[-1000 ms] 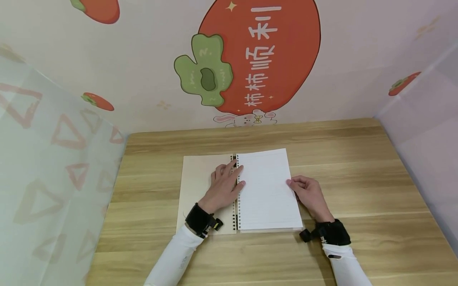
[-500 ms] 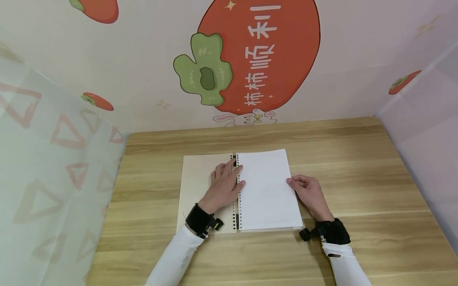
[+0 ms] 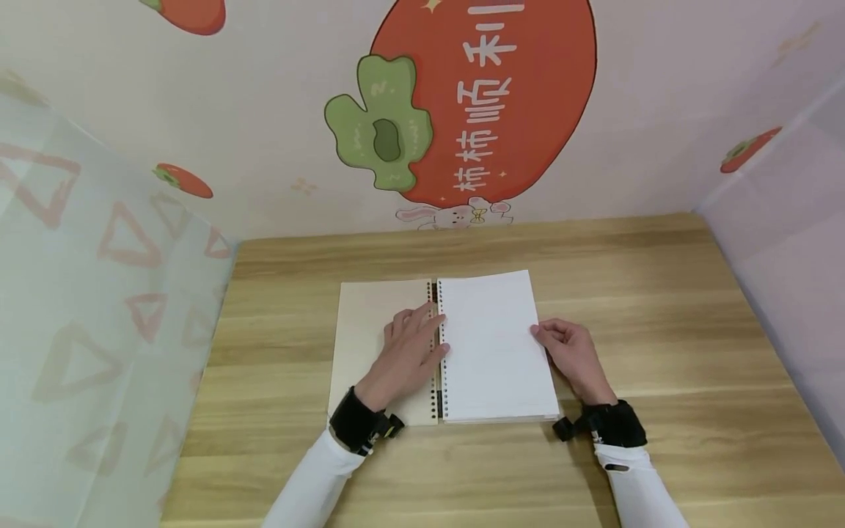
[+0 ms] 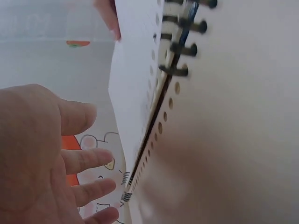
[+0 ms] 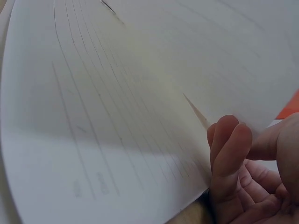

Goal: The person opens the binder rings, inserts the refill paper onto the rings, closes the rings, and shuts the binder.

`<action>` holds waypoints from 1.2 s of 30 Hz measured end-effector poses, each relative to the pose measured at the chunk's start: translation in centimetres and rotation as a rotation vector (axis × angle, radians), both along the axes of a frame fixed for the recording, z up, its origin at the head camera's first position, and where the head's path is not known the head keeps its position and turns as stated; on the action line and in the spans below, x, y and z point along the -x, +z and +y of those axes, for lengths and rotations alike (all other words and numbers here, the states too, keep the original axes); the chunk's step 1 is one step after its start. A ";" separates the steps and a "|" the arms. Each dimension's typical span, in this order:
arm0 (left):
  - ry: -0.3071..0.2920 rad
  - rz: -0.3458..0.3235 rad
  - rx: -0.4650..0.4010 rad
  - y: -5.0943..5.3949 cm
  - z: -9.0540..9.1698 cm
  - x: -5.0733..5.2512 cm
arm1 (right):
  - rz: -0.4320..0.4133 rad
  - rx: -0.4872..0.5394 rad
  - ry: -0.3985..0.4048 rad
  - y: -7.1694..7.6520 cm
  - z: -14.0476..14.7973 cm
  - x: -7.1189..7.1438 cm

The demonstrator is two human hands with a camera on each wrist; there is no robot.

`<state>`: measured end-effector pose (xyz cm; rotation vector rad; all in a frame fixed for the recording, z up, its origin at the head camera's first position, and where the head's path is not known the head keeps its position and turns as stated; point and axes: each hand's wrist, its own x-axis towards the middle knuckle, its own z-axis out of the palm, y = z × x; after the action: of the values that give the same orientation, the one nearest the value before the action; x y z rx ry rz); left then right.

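Observation:
A ring-bound notebook (image 3: 359, 312) lies spread on the table, its bare beige cover side at left. The white page (image 3: 495, 352) is on the right side of the binding. My left hand (image 3: 405, 359) is over the binding, with fingers reaching to the page's punched edge. In the left wrist view its fingers look straight, and dark binding rings (image 4: 184, 49) show beside the row of holes. At the page's right edge, my right hand (image 3: 576, 361) pinches the paper between thumb and fingers. The right wrist view shows faintly lined paper (image 5: 88, 107) below the lifted sheet.
The notebook sits mid-way on a wooden table (image 3: 284, 345). A wall with a red persimmon print (image 3: 528, 95) rises behind the table's far edge, and pale side walls flank it. Each wrist wears a black strap (image 3: 620, 424) with a small camera.
My left hand has drawn slightly toward me along the binding. The right hand keeps its pinch on the page edge with little movement. The head view has shifted a little.

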<state>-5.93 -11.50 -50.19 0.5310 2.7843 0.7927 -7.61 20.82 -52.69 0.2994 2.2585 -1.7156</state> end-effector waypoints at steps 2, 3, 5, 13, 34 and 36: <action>-0.017 -0.014 -0.009 0.2 -0.1 -0.9 | -0.002 -0.008 -0.003 0.0 0.0 -0.1; -0.029 -0.022 -0.016 0.3 -0.1 -1.3 | -0.002 -0.013 -0.002 0.0 0.0 -0.1; -0.055 -0.027 -0.030 0.4 -0.1 -2.1 | 0.006 -0.023 -0.001 0.0 0.0 -0.2; -0.139 -0.017 -0.005 0.0 -0.4 -4.6 | 0.026 -0.045 0.006 0.0 0.0 0.0; -0.166 0.125 0.032 -0.7 0.2 -8.2 | 0.022 -0.052 0.013 -0.4 0.1 -0.2; -0.174 0.144 0.023 -0.7 0.2 -8.4 | 0.023 -0.051 0.012 -0.4 0.1 -0.2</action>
<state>2.52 -11.27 -50.90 0.8448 2.8214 0.7094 -7.40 20.92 -53.12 0.2774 2.3187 -1.6663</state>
